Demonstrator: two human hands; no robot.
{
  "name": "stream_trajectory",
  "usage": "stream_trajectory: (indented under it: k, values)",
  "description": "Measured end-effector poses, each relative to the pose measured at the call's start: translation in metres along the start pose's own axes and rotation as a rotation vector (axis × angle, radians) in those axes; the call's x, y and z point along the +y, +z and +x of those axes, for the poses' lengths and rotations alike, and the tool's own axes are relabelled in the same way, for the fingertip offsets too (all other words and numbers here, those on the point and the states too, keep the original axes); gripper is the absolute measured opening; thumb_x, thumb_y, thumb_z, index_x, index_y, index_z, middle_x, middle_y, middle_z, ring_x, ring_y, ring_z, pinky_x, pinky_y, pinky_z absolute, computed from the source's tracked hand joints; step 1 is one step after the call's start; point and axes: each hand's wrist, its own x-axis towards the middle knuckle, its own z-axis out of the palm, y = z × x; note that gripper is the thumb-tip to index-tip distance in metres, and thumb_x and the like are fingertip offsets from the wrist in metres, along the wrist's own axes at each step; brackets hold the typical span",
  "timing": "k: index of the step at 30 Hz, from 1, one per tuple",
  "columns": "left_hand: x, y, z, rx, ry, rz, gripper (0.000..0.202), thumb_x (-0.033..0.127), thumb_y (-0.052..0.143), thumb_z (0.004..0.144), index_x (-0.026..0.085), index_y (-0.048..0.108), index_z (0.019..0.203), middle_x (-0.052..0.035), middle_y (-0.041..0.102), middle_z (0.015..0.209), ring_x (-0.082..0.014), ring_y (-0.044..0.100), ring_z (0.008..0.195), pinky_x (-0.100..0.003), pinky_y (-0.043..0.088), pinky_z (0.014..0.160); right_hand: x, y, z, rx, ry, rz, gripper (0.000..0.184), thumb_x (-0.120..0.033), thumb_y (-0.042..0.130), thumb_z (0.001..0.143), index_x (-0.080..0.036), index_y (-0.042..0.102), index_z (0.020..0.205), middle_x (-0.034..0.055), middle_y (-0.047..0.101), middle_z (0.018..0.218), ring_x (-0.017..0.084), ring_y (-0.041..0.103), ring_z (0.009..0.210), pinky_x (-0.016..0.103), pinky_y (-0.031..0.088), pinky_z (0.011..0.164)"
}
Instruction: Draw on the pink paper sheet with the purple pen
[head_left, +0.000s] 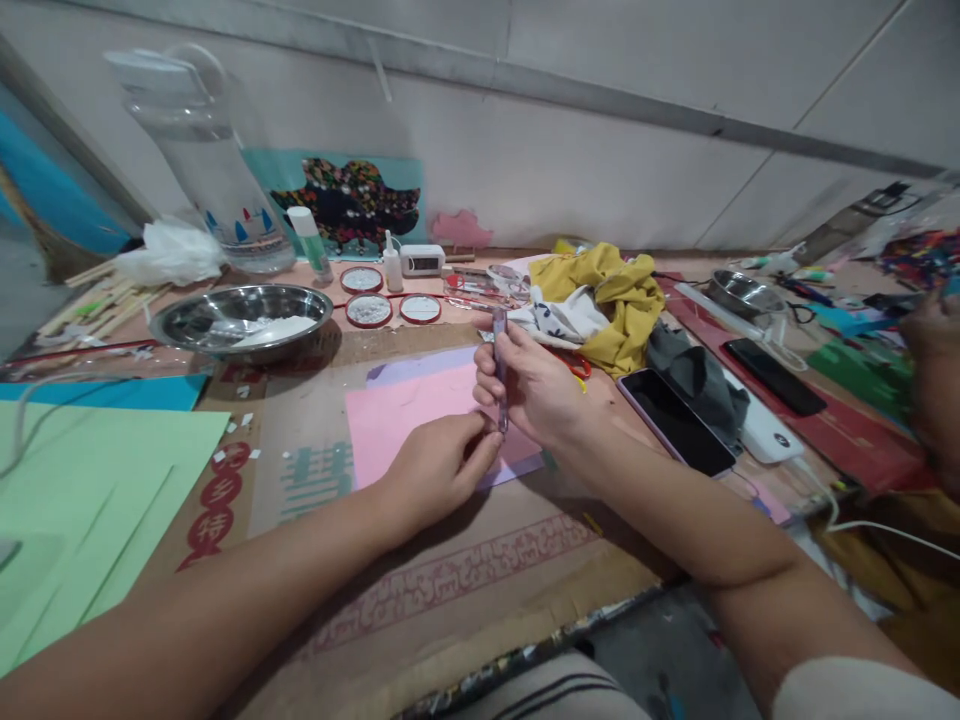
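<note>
My right hand [536,375] is closed around a slim, translucent purple pen-like tool [502,370], held nearly upright; its exact kind is unclear. At the tool's lower end, my left hand [435,465] has thumb and fingers pinched together. What lies between those fingertips, if anything, is hidden. Beneath both hands, a pink paper sheet [382,425] overlaps a lilac sheet [390,372] on a flat cardboard piece [300,580].
Left are green paper sheets [67,520] and a metal bowl [240,320] holding white material. Behind stand a water jug [217,190], glue stick [309,243] and small round dishes [368,311]. Rightward lie a yellow cloth [630,300], a phone [679,420] and another person's hand [934,330].
</note>
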Motion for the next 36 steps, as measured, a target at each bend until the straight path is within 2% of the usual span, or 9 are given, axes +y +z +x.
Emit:
stream_trajectory:
  k: [3,6,8,11,14,17,23,29,36]
  values:
    - [-0.002,0.001,0.001,0.042,-0.007,-0.093,0.030,0.035,0.042,0.098,0.021,0.051,0.074,0.0008,0.058,0.069,-0.0151,0.051,0.064,-0.028,0.036,0.063,-0.003,0.008,-0.001,0.057,-0.088,-0.009,0.011,-0.017,0.045,0.098,-0.022,0.054,0.100,-0.0047,0.053,0.067,0.008,0.044,0.051,0.022,0.045,0.056]
    - [-0.001,-0.003,0.002,0.095,-0.025,-0.154,0.031,0.038,0.038,0.099,0.020,0.053,0.078,0.0000,0.055,0.071,-0.0164,0.051,0.068,-0.029,0.038,0.065,-0.012,0.019,0.002,0.111,-0.080,0.012,0.011,-0.015,0.045,0.098,-0.021,0.053,0.095,-0.0053,0.053,0.067,0.008,0.046,0.052,0.022,0.047,0.060]
    - [0.001,-0.006,0.001,0.134,-0.040,-0.206,0.032,0.038,0.036,0.099,0.020,0.053,0.079,-0.0002,0.055,0.072,-0.0166,0.052,0.069,-0.030,0.039,0.066,-0.021,0.024,0.006,0.091,-0.056,0.022,0.009,-0.024,0.049,0.099,-0.021,0.052,0.091,-0.0054,0.051,0.065,0.008,0.046,0.052,0.022,0.046,0.058]
    - [0.004,-0.010,-0.001,0.143,-0.023,-0.218,0.032,0.035,0.035,0.100,0.020,0.052,0.077,-0.0005,0.056,0.073,-0.0165,0.053,0.070,-0.030,0.041,0.067,-0.035,0.028,0.013,0.038,-0.012,0.043,0.029,-0.042,0.050,0.098,-0.022,0.046,0.078,-0.0071,0.040,0.055,0.008,0.035,0.044,0.020,0.036,0.045]
    - [0.004,-0.010,-0.004,0.151,0.119,-0.141,0.024,0.031,0.040,0.098,0.020,0.054,0.082,-0.0027,0.060,0.078,-0.0178,0.054,0.075,-0.032,0.043,0.071,-0.048,0.024,0.018,0.017,0.016,0.085,0.038,-0.045,0.042,0.099,-0.022,0.037,0.068,-0.0083,0.028,0.049,0.008,0.021,0.040,0.019,0.023,0.037]
    - [0.003,-0.009,-0.006,0.176,0.305,-0.085,0.015,0.023,0.043,0.095,0.018,0.057,0.096,-0.0058,0.064,0.090,-0.0193,0.056,0.085,-0.035,0.045,0.080,-0.055,0.018,0.020,0.016,0.025,0.120,0.038,-0.040,0.038,0.099,-0.023,0.032,0.066,-0.0083,0.022,0.047,0.008,0.016,0.039,0.019,0.018,0.035]
    - [0.001,-0.007,-0.004,0.202,0.326,-0.032,0.017,0.022,0.041,0.100,0.019,0.058,0.099,-0.0056,0.065,0.091,-0.0194,0.058,0.088,-0.035,0.045,0.082,-0.054,0.014,0.020,0.018,0.018,0.097,0.038,-0.041,0.044,0.096,-0.024,0.029,0.065,-0.0086,0.021,0.046,0.008,0.016,0.038,0.019,0.020,0.035]
    - [-0.001,-0.007,-0.002,0.238,0.376,0.020,0.020,0.021,0.041,0.101,0.018,0.061,0.099,-0.0055,0.065,0.089,-0.0190,0.057,0.086,-0.034,0.044,0.080,-0.053,0.016,0.020,0.057,0.023,0.116,0.036,-0.038,0.040,0.097,-0.024,0.028,0.067,-0.0091,0.017,0.047,0.008,0.013,0.038,0.018,0.017,0.034]
    - [-0.004,-0.007,-0.003,0.247,0.400,0.049,0.019,0.022,0.044,0.101,0.016,0.062,0.099,-0.0059,0.067,0.088,-0.0184,0.058,0.084,-0.033,0.044,0.080,-0.050,0.006,0.024,-0.022,0.019,0.116,0.037,-0.041,0.046,0.095,-0.024,0.032,0.066,-0.0087,0.022,0.046,0.007,0.018,0.037,0.018,0.021,0.034]
